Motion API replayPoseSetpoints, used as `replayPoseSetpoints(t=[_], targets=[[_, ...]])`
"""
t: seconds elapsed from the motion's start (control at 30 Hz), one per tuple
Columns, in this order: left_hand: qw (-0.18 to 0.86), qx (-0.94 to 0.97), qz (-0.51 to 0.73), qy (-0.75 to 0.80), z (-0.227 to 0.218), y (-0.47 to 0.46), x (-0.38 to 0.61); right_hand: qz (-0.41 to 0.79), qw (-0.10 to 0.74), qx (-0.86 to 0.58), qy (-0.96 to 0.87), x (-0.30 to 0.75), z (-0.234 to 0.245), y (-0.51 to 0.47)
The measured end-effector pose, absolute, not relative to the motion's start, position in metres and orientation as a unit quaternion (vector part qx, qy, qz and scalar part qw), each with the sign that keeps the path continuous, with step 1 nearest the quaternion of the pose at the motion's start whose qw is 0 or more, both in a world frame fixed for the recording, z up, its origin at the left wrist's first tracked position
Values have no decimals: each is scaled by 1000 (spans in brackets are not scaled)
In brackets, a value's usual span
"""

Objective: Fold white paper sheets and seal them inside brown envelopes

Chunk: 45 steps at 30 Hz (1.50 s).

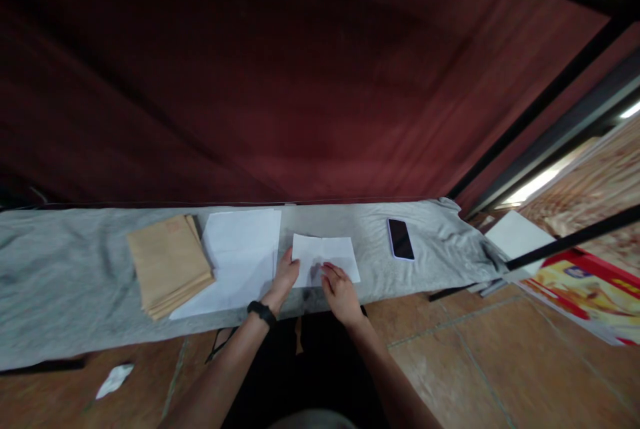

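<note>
A white sheet of paper [333,250], with a faint crease down its middle, lies in front of me near the front of the cloth-covered bench. My left hand [287,275] grips its left edge, the thumb on top; a dark band circles that wrist. Over the sheet's lower part rests my right hand [340,289], fingers stretched to the left and touching the paper. Larger white sheets [245,255] lie flat just left of my left hand. A pile of brown envelopes [170,259] overlaps their left side.
A phone [401,239] lies on the grey cloth [450,242] to the right. Behind the bench hangs a dark red curtain [300,115]. A colourful box [590,289] and black metal bars [575,249] stand at the right. Crumpled white paper [115,380] is on the tiled floor.
</note>
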<state>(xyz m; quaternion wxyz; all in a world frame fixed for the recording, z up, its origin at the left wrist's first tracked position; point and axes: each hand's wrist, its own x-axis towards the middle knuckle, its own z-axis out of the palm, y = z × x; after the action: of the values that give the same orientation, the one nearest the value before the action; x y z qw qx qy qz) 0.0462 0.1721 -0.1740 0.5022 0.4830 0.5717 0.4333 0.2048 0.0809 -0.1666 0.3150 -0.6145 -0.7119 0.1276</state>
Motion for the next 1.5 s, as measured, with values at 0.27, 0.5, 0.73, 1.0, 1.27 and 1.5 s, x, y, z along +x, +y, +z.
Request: replayPoseSetpoints(t=[0.27, 0.5, 0.73, 1.0, 1.27, 1.5], targets=[[383, 575, 346, 635, -169, 180, 49, 19, 248, -636, -731, 220, -191, 99], [93, 721, 234, 645, -163, 157, 51, -11, 212, -643, -735, 218, -200, 101], [48, 859, 199, 469, -183, 152, 82, 43, 234, -640, -730, 225, -198, 105], [46, 873, 146, 463, -201, 161, 80, 94, 267, -630, -723, 219, -190, 143], [48, 860, 147, 486, -203, 164, 75, 47, 212, -626, -749, 217, -198, 150], [58, 826, 140, 543, -197, 174, 60, 1, 193, -656, -730, 241, -204, 146]])
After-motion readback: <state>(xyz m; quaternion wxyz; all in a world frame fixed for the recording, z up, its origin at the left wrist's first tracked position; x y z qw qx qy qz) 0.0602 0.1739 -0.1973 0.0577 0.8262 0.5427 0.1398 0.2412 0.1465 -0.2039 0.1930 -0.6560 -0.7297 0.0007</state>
